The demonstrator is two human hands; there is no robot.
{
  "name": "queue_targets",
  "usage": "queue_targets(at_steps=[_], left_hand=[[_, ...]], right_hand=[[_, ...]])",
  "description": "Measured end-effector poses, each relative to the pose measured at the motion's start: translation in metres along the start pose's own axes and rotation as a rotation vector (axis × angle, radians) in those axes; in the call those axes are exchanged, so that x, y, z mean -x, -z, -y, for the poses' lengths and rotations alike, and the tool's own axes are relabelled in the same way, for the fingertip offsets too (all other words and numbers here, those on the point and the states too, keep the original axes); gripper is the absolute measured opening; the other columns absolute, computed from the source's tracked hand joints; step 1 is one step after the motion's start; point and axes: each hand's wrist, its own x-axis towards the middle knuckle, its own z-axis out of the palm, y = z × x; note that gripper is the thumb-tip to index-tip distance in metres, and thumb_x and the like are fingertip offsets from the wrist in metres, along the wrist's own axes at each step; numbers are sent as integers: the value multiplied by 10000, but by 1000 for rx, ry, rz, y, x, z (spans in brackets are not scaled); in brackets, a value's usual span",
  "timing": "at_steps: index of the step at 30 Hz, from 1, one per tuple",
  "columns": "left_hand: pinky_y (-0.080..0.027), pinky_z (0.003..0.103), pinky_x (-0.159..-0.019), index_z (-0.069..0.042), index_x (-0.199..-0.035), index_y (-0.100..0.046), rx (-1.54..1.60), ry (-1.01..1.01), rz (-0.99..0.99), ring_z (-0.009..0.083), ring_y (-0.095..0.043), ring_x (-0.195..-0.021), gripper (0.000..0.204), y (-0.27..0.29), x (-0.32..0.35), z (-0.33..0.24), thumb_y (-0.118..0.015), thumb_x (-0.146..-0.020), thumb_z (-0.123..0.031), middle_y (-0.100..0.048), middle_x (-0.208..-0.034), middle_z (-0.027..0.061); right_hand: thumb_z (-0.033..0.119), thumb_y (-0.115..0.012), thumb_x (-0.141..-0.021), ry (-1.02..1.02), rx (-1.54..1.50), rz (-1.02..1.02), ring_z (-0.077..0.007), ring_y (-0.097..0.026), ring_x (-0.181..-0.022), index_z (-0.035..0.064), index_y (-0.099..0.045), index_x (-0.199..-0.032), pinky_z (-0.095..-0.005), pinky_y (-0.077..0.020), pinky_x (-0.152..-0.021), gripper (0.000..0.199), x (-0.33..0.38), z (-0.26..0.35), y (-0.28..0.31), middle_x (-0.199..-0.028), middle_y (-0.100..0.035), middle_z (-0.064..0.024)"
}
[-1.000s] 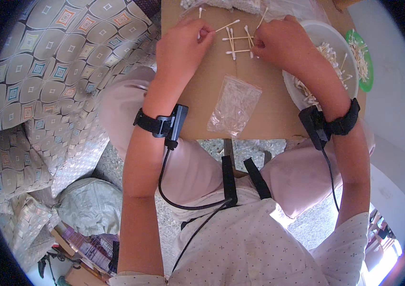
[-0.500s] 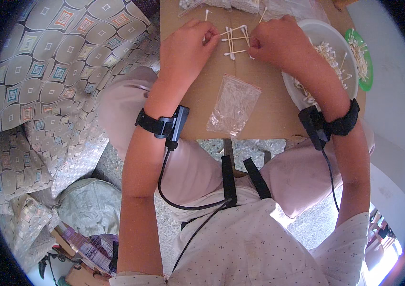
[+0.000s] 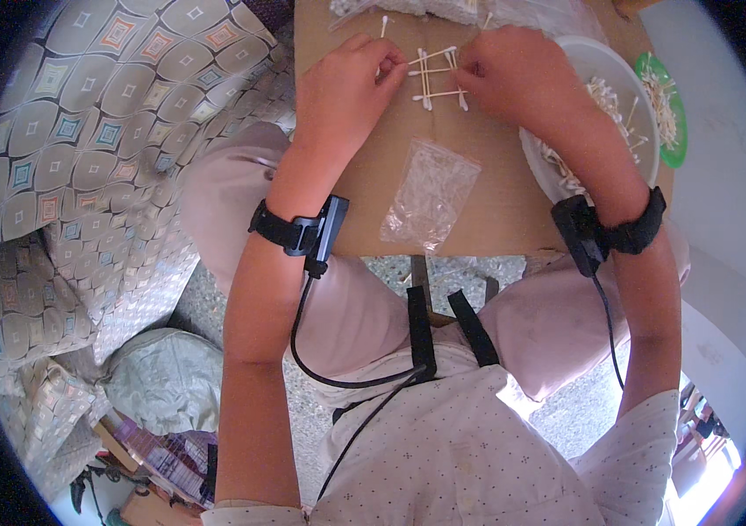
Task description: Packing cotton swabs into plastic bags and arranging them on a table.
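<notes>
Several wooden cotton swabs (image 3: 425, 81) with white tips lie crossed in a small lattice on the brown cardboard. My left hand (image 3: 346, 92) is closed at the lattice's upper left, thumb and forefinger pinching the end of a slanted cotton swab (image 3: 430, 57). On the other side, my right hand (image 3: 517, 79) has its fingertips drawn together beside the right-hand upright swab (image 3: 459, 86). Whether anything is between those fingertips is hidden. Nearer to me lies a clear plastic zip bag (image 3: 431, 195), flat and crinkled.
A white bowl (image 3: 534, 167) of loose swabs stands at the right, partly under my right forearm. Beyond it is a green dish (image 3: 679, 149) with more swabs. Plastic packs (image 3: 443, 9) lie along the far edge. One lone swab (image 3: 384, 26) rests beyond my left hand.
My right hand has shifted slightly, uncovering more of the lattice's right-hand swab. That side of the lattice looks a little straighter. My left hand stays almost in place.
</notes>
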Motion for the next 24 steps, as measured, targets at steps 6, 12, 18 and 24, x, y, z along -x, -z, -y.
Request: queue_targets(at_steps=[6, 12, 18, 24], left_hand=[[-504, 396, -654, -96, -884, -662, 16, -83, 4, 305, -636, -790, 148, 1, 1, 1, -613, -856, -232, -637, -886, 71], [-498, 399, -654, -110, -890, -660, 83, -142, -8, 301, -627, -785, 132, -4, 0, 1, -613, -857, -229, -617, -866, 67], [-500, 390, -648, -119, -868, -669, 78, -126, 49, 276, -629, -763, 117, -4, 1, 0, -625, -843, -224, -614, -830, 57], [-500, 387, -648, -116, -845, -671, 71, -115, 60, 275, -628, -762, 122, -6, 2, 0, -627, -834, -229, -615, -822, 54]], right_hand=[[342, -670, -791, -25, -40, -277, -312, -646, -726, 109, -692, -862, -425, -500, -654, 245, 8, -4, 12, -730, -656, -115], [275, -678, -794, 90, -121, -161, -293, -639, -696, 103, -683, -875, -408, -492, -652, 190, 8, -21, 0, -728, -662, -91], [237, -659, -796, 180, -131, -204, -282, -632, -701, 90, -676, -844, -403, -462, -755, 156, 10, -21, 1, -714, -659, -79], [215, -643, -792, 161, -43, -131, -271, -625, -695, 107, -673, -784, -395, -435, -810, 113, 8, -16, 3, -711, -658, -75]])
